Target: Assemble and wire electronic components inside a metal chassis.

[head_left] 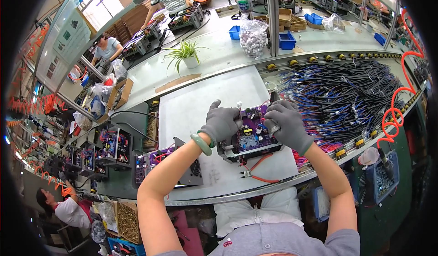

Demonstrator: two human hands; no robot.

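Between my hands lies a purple circuit board (pixel 255 141) crowded with components, seated in a metal housing (pixel 242 154). My left hand (pixel 222 121), in a grey glove, is at the board's left side. Its thumb and fingers pinch at the edge, and what they hold is hidden. My right hand (pixel 289 126), gloved too, is closed over the board's right side. A black piece (pixel 273 96) stands up beside its fingers; I cannot tell whether the hand grips it. Red-handled cutting pliers (pixel 264 179) lie on the white work surface (pixel 191 103), just in front of the housing.
At right, a big heap of black and blue cables (pixel 342 91) covers the roller conveyor. More open units (pixel 114 144) stand at left. A potted plant (pixel 191 61) is beyond the work surface. An orange coiled hose (pixel 396 112) hangs at right, above a blue bin (pixel 384 178) of small parts.
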